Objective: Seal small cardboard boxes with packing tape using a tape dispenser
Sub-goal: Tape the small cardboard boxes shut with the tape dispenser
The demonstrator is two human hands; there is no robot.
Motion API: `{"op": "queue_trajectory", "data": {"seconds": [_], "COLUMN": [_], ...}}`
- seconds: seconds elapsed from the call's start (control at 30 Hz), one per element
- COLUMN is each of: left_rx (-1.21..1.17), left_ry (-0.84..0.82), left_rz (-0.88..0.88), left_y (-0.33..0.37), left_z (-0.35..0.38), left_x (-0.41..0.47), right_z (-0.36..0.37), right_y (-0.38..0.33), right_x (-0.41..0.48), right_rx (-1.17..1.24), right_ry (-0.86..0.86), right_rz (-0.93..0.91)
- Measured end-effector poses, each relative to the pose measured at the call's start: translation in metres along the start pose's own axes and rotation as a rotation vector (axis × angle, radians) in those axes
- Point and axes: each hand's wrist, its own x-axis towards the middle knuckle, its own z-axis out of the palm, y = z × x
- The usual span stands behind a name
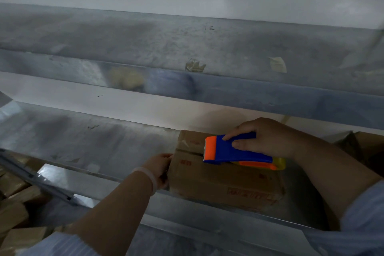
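A small brown cardboard box (218, 176) with red print sits on a grey metal bench (104, 143), its top flaps closed with a dark seam between them. My right hand (268, 137) grips a blue and orange tape dispenser (234, 151), which lies on the box top with its orange toothed blade pointing left over the seam. A yellowish tape roll (279, 161) shows at the dispenser's right end. My left hand (161, 169) holds the box's left side, fingers curled round its upper edge. A pale band circles that wrist.
Several more cardboard boxes (14, 199) are piled at the lower left below the bench. Another brown box (359, 145) stands at the right behind my right arm. Scraps of old tape (195, 65) stick to the upper metal shelf.
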Motion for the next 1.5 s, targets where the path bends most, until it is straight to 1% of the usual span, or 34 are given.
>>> {"op": "queue_trajectory", "data": {"seconds": [0.03, 0.1, 0.17, 0.23, 0.27, 0.3, 0.43, 0.57, 0.7, 0.87, 1.03, 1.13, 1.3, 1.4, 1.43, 1.47, 1.5], "left_rx": [0.002, 0.058, 0.247, 0.530, 0.623, 0.666, 0.731, 0.787, 0.793, 0.795, 0.911, 0.923, 0.938, 0.908, 0.940, 1.029, 1.146], "left_ry": [0.041, 0.146, 0.123, 0.092, 0.085, 0.080, 0.067, 0.061, 0.054, 0.040, 0.063, 0.070, 0.153, 0.142, 0.181, 0.277, 0.397], "left_rz": [0.046, 0.214, 0.354, 0.360, 0.346, 0.344, 0.387, 0.393, 0.399, 0.451, 0.483, 0.498, 0.480, 0.474, 0.520, 0.608, 0.735], "left_y": [0.004, 0.018, 0.030, 0.031, 0.028, 0.026, 0.027, 0.028, 0.029, 0.027, 0.027, 0.028, 0.034, 0.035, 0.034, 0.032, 0.031], "left_z": [0.000, 0.005, 0.019, 0.036, 0.041, 0.044, 0.042, 0.041, 0.041, 0.039, 0.032, 0.025, -0.002, -0.007, -0.008, -0.007, -0.006], "left_x": [0.001, 0.000, -0.009, -0.011, -0.009, -0.008, -0.012, -0.015, -0.016, -0.012, -0.005, -0.006, -0.008, -0.012, -0.014, -0.014, -0.017], "right_z": [0.000, 0.001, 0.003, 0.004, 0.005, 0.006, 0.001, -0.005, -0.015, -0.032, -0.042, -0.034, -0.014, -0.010, -0.010, -0.010, -0.010], "right_y": [0.000, 0.001, 0.002, 0.001, 0.001, 0.001, 0.003, 0.007, 0.017, 0.028, 0.049, 0.055, 0.049, 0.046, 0.046, 0.045, 0.045], "right_x": [0.000, 0.001, 0.002, 0.004, 0.004, 0.004, -0.001, -0.011, -0.027, -0.053, -0.081, -0.086, -0.068, -0.061, -0.060, -0.061, -0.061], "right_rx": [-0.003, -0.009, -0.022, -0.037, -0.041, -0.046, -0.034, 0.012, 0.016, 0.063, 0.080, 0.099, 0.109, 0.102, 0.100, 0.102, 0.105], "right_ry": [0.004, 0.019, 0.032, 0.033, 0.030, 0.029, 0.025, 0.024, 0.045, 0.054, 0.056, 0.068, 0.067, 0.072, 0.074, 0.076, 0.076], "right_rz": [-0.005, -0.013, -0.020, -0.026, -0.030, -0.034, -0.036, -0.039, 0.006, 0.074, 0.147, 0.147, 0.116, 0.118, 0.116, 0.112, 0.109]}}
